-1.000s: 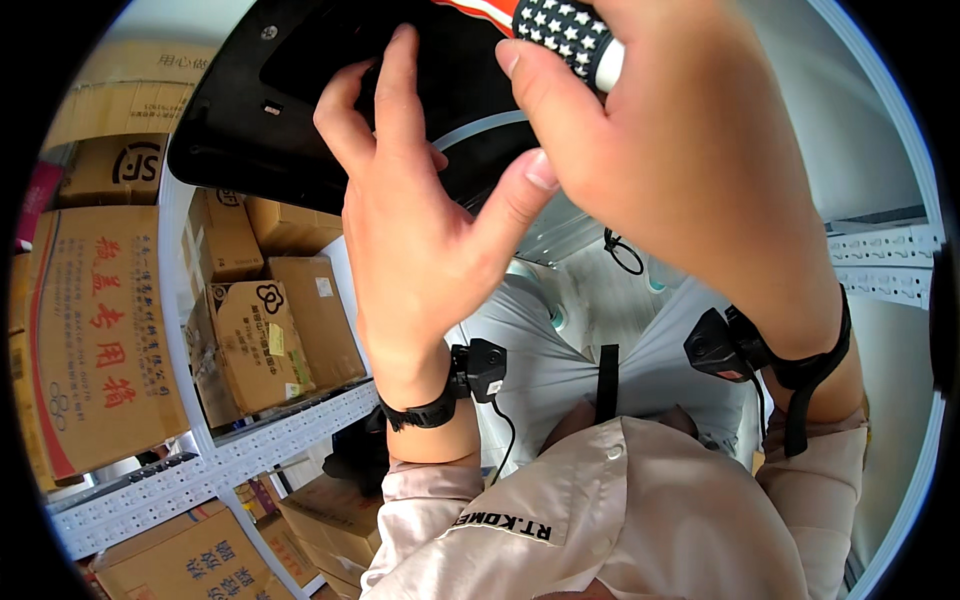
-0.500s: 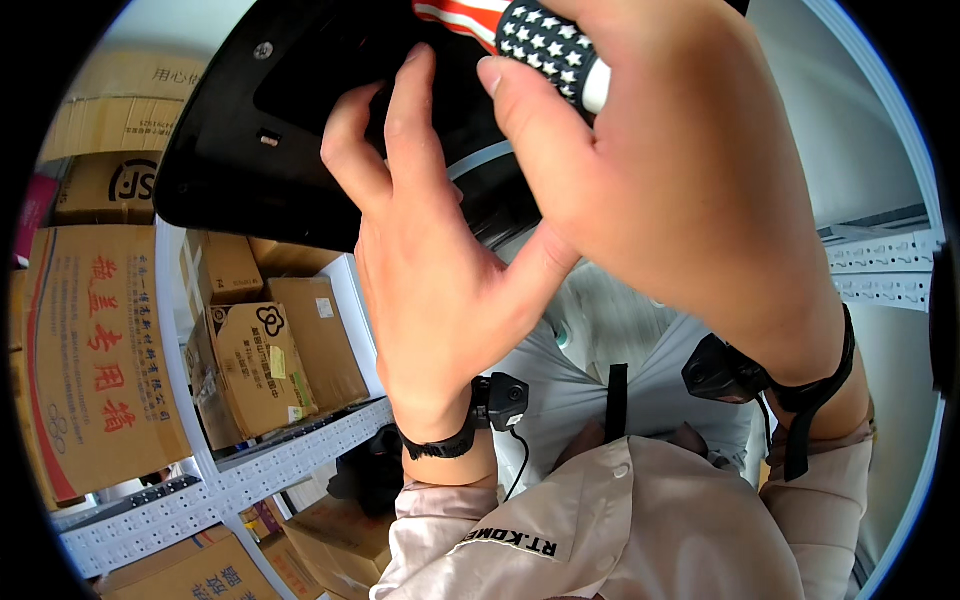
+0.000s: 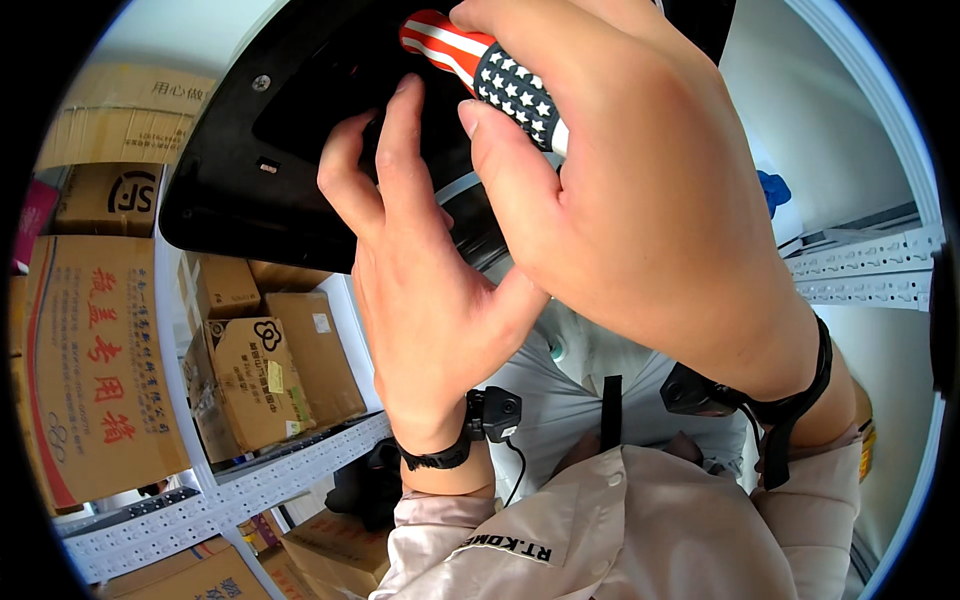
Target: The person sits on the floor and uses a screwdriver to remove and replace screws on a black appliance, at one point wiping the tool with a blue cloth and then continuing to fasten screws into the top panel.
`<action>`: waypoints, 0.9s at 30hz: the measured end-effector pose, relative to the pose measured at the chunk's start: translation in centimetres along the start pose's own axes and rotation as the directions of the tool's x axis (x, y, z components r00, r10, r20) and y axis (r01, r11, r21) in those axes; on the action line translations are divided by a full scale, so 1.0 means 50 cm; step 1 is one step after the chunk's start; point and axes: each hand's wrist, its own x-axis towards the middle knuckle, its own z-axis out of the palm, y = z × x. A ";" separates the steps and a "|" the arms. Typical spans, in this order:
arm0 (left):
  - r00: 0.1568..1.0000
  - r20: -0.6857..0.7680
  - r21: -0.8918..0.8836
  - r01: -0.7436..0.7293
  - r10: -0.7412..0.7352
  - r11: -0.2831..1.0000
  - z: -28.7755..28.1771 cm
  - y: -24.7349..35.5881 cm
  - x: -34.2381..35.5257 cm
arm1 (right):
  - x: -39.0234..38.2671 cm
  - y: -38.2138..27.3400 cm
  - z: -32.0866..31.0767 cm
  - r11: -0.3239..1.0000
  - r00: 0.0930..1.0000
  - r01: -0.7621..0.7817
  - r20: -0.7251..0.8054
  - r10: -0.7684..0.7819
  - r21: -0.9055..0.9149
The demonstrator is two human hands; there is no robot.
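My right hand (image 3: 640, 170) is closed around the thick handle of what looks like a screwdriver (image 3: 515, 95). Its grip is dark with white stars, the narrower end has red and white stripes, and a white butt lies toward my palm. No shaft shows. Beyond it is a glossy black panel (image 3: 220, 190) with a screw (image 3: 261, 83) near its left side. My left hand (image 3: 430, 290) is spread open in front of the panel, two fingers raised and bent toward it. Its thumb reaches to the underside of my right hand; whether the fingertips touch the panel I cannot tell.
To the left, white metal shelving (image 3: 240, 503) holds several cardboard boxes (image 3: 105, 370). Another perforated shelf rail (image 3: 860, 270) runs along the right wall, near a small blue object (image 3: 773, 190). Each wrist wears a small black camera (image 3: 497, 413) on a strap.
My right hand and the tool have shifted left and slightly down in view, and more of the striped end shows. The left hand stays spread, slightly lower at its fingertips.
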 end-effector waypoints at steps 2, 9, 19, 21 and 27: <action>1.000 0.001 -0.014 0.007 -0.007 1.000 0.000 0.002 0.001 | -0.001 -0.001 0.000 1.000 1.000 -0.002 -0.003 0.002 -0.006; 0.999 -0.003 -0.059 0.048 -0.048 0.997 -0.007 0.004 -0.001 | 0.003 -0.005 0.009 1.000 1.000 -0.002 -0.021 0.002 -0.007; 0.997 -0.010 -0.097 0.070 -0.072 0.993 -0.006 0.005 0.003 | 0.007 -0.011 0.020 0.999 0.997 -0.019 -0.071 0.016 -0.041; 0.997 -0.014 -0.100 0.073 -0.075 0.992 -0.005 0.005 0.003 | 0.009 -0.011 0.023 0.999 0.997 -0.021 -0.080 0.018 -0.046; 0.999 -0.020 -0.069 0.048 -0.050 0.996 -0.005 0.008 0.006 | 0.016 -0.001 0.034 0.997 0.994 -0.041 -0.105 0.035 -0.059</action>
